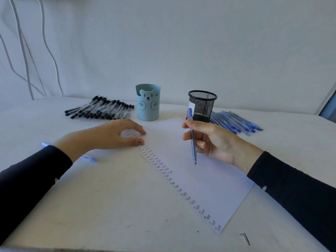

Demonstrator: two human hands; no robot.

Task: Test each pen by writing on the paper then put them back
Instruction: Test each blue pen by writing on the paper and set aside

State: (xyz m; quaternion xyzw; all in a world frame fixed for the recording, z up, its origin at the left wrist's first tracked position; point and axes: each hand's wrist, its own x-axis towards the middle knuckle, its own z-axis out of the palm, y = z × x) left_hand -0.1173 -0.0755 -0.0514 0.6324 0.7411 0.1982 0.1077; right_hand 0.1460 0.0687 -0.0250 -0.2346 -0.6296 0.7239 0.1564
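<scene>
Right now the right hand [209,140] grips a blue pen [193,142] w/ fingers curled round the barrel, tip down and hanging just above the paper [214,182], not touching as far as I can tell; the left hand [109,135] is arched and relaxed, fingertips and thumb pressing the sheet's far left corner, holding nothing. Judging by the sheet, a long column of "Test" words [174,185] runs down its left edge, w/ a shorter second column beside it near the top, so many pens look done. Left to do: this pen's mark, putting it back, then prob. more of the blue pens [234,122] heaped right of the black mesh cup [202,104]. Black pens [101,110] lie heaped left of the bear cup [147,106]; no pens stick out of either cup. A pale blue thing [90,158] (cap or pen, can't tell) pokes out under the left wrist, off the sheet
</scene>
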